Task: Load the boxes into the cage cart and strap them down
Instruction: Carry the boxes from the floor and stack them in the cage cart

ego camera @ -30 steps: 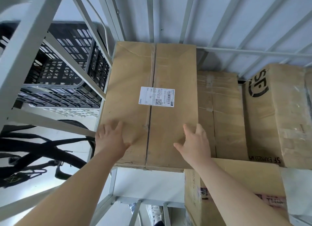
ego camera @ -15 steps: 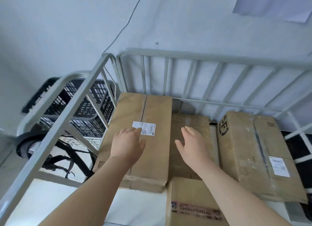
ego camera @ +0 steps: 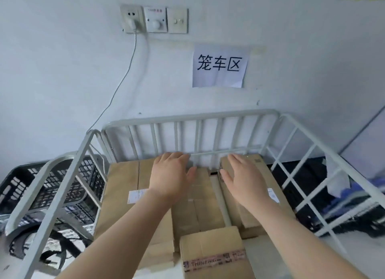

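Brown cardboard boxes [ego camera: 121, 197] packed side by side in the white metal-bar cage cart [ego camera: 191, 117], 6 o'clock of view, snug so nothing slides | your left hand [ego camera: 169, 174], and right hand [ego camera: 243, 178] at its 3 o'clock, both spread flat over the tops, gripping nothing, contact unclear | strapping-down not done yet, I reckon

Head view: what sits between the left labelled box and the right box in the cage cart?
The head view shows a middle cardboard box next to the left box, then a narrow pale strip beside the right box.
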A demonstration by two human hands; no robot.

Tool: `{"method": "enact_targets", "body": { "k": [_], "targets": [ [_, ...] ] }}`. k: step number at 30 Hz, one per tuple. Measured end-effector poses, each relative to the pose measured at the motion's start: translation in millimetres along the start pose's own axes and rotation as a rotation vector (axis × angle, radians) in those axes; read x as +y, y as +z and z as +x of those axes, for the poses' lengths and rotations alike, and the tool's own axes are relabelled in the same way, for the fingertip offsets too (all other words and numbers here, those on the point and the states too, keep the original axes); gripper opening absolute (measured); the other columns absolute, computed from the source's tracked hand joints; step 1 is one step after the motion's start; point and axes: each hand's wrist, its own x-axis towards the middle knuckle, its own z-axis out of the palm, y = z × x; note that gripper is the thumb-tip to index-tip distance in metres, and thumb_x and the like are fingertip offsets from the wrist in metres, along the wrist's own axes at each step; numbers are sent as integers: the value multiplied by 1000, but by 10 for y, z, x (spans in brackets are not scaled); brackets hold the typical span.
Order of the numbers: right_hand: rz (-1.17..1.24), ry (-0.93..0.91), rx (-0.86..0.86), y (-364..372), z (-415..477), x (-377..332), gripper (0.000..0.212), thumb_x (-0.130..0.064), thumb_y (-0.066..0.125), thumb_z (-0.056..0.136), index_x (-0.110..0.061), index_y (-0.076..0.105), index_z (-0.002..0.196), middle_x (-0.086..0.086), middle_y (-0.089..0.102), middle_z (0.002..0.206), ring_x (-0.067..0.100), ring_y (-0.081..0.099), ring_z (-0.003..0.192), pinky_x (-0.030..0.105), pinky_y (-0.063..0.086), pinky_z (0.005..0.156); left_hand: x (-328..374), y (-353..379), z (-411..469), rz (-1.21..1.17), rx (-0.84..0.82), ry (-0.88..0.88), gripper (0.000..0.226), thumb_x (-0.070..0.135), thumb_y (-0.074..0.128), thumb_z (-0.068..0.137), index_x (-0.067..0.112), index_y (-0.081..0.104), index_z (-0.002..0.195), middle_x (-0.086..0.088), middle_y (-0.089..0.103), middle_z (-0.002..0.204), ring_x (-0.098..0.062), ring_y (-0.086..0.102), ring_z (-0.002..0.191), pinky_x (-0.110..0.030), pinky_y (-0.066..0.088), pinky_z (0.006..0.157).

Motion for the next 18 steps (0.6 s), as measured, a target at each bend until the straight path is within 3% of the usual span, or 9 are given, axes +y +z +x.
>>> {"method": "enact_targets", "body": {
  "k": [5,8,12,18],
  "targets": [
    [-47,169,65,-447,-631,155,55,-43,40,97,-11,40,142,4,41,147,19,34,137,29,24,112,463,-192,-149,-77,-30,182,37,43,48,92,22,63,117,7,62,121,-21,51,115,-33,34,95],
    [-49,315,121,-640,-1157,200,55,-43,43,96,-9,44,139,5,46,143,19,39,134,27,28,109,748,-203,-362,-104,-74,346,35,43,49,91,24,64,115,7,63,120,-21,53,113,-33,34,97],
    [-77,530,190,-876,-1993,287,44,-35,50,95,-6,55,127,7,57,128,24,50,121,31,40,99,1250,-105,-718,-124,-177,564,41,48,43,93,29,57,127,8,59,126,-20,51,118,-35,33,101],
    [-146,850,235,-1233,-3400,536,47,-37,46,96,-7,50,132,8,53,135,23,46,125,32,33,105,2320,4,-1384,-193,-281,844,37,47,41,93,30,59,120,11,60,119,-18,51,113,-33,34,98]
  ]
}}
